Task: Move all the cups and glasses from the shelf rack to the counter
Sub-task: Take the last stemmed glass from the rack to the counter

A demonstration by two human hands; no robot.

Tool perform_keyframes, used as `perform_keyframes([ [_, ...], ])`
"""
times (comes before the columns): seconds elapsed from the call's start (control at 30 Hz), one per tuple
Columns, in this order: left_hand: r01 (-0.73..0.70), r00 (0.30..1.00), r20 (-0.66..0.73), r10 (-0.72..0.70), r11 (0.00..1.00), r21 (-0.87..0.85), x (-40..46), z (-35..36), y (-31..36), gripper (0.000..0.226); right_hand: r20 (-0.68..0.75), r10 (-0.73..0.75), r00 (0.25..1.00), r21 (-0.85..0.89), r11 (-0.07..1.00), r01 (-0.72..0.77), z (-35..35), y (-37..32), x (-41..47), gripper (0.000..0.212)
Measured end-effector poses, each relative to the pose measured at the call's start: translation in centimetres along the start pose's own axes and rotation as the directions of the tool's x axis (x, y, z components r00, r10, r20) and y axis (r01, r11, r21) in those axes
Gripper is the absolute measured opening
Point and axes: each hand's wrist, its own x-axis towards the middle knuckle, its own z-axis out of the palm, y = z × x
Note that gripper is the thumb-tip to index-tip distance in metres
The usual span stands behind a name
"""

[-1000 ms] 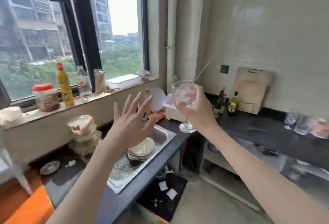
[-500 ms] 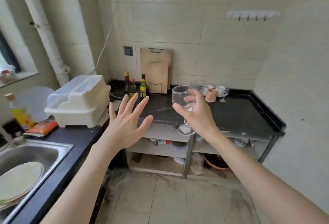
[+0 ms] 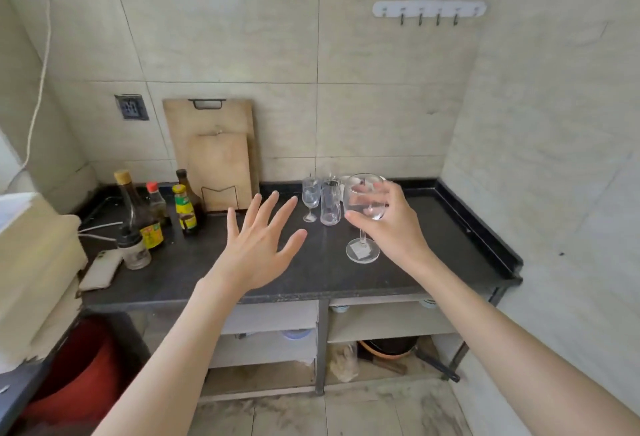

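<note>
My right hand [image 3: 393, 228] grips the bowl of a clear stemmed wine glass [image 3: 363, 205], held upright just above the black counter [image 3: 311, 273], its round foot close over the surface. Behind it on the counter stand a small stemmed glass [image 3: 310, 195] and a tall clear tumbler [image 3: 330, 203], with more cups partly hidden behind my hand. My left hand [image 3: 261, 245] hovers over the counter with its fingers spread, holding nothing.
Sauce bottles [image 3: 152, 214] and a small jar cluster at the counter's left, with two wooden cutting boards [image 3: 216, 158] leaning on the tiled wall. A white dish box [image 3: 31, 262] sits at far left. Open shelves [image 3: 388, 321] lie under the counter. A hook rail [image 3: 429, 10] hangs on the wall.
The view has turned from the window and sink to the corner counter and come closer. My right hand has carried the wine glass over the counter, near the other glasses.
</note>
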Motion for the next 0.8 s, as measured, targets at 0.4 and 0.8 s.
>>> perform_keyframes([
  [0.4, 0.074, 0.984, 0.167, -0.070, 0.997, -0.019, 17.7, 12.2, -2.5, 0.059, 0.033, 0.165, 0.986, -0.045, 0.986, -0.163, 0.5, 13.6, 18.1, 0.062],
  [0.8, 0.327, 0.863, 0.415, -0.287, 0.945, -0.027, 29.0, 26.0, -4.2, 0.060, 0.253, 0.382, 0.889, -0.138, 0.924, -0.357, 2.5, 27.8, 33.0, 0.074],
])
